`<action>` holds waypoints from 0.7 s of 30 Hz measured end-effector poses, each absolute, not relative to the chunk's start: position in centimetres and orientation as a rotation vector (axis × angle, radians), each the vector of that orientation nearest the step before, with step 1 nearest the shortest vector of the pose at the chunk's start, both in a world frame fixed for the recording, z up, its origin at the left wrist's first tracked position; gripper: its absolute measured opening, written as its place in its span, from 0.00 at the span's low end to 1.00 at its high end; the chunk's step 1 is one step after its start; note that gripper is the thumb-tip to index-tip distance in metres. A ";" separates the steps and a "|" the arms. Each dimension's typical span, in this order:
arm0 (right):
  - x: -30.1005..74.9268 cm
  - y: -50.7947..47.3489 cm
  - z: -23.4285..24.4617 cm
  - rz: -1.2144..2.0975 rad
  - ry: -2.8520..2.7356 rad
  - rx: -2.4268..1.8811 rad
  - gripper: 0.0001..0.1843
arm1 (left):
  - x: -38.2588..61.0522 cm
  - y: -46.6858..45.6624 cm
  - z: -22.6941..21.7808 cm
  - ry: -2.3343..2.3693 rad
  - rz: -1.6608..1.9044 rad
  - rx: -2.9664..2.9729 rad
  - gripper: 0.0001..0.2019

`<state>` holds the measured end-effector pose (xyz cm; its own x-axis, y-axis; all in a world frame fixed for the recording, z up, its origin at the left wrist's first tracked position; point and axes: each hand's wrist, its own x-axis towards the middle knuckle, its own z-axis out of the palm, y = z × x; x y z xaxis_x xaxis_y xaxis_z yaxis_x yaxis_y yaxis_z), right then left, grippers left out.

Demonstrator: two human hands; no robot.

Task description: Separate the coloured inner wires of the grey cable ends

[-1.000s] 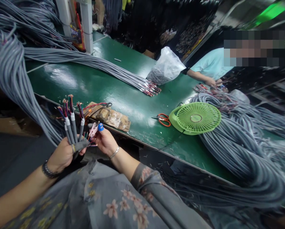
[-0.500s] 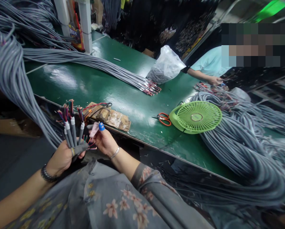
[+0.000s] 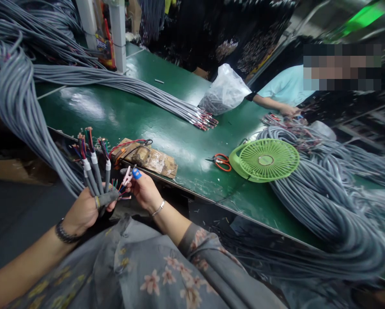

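My left hand is closed round several grey cables held upright. White bands ring these cables below their stripped ends, where coloured wires fan out. A grey cover sits on the left thumb, and beside it thin loose wires point to the right. My right hand, with a blue cover on one fingertip, pinches a small pale pink clip-like tool close to those loose wires. Whether the tool touches a wire, I cannot tell.
A wooden block with red and black leads lies at the green table's near edge. Orange-handled scissors, a green fan, cable bundles and a plastic bag lie beyond. A co-worker's hand handles wires opposite.
The pink tool has turned in my right hand and now shows its narrow, forked outline. The cables in my left hand have tipped slightly left.
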<state>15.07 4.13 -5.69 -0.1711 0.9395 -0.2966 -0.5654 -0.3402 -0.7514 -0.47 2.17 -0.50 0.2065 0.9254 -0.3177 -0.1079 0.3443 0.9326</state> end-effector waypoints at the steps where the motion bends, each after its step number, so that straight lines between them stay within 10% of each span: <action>1: 15.0 4.2 -5.8 1.731 -0.591 -0.917 0.26 | -0.4 2.2 -0.5 1.118 0.894 0.945 0.19; 21: 14.6 5.0 -5.3 1.931 -0.343 -0.858 0.31 | -0.3 2.3 -1.5 1.132 0.865 1.011 0.16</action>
<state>14.59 5.03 -5.27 -0.2919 0.8583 -0.4220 -0.6606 -0.5000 -0.5600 -0.29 2.33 -1.48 0.2184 0.9283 -0.3008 -0.0471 0.3180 0.9469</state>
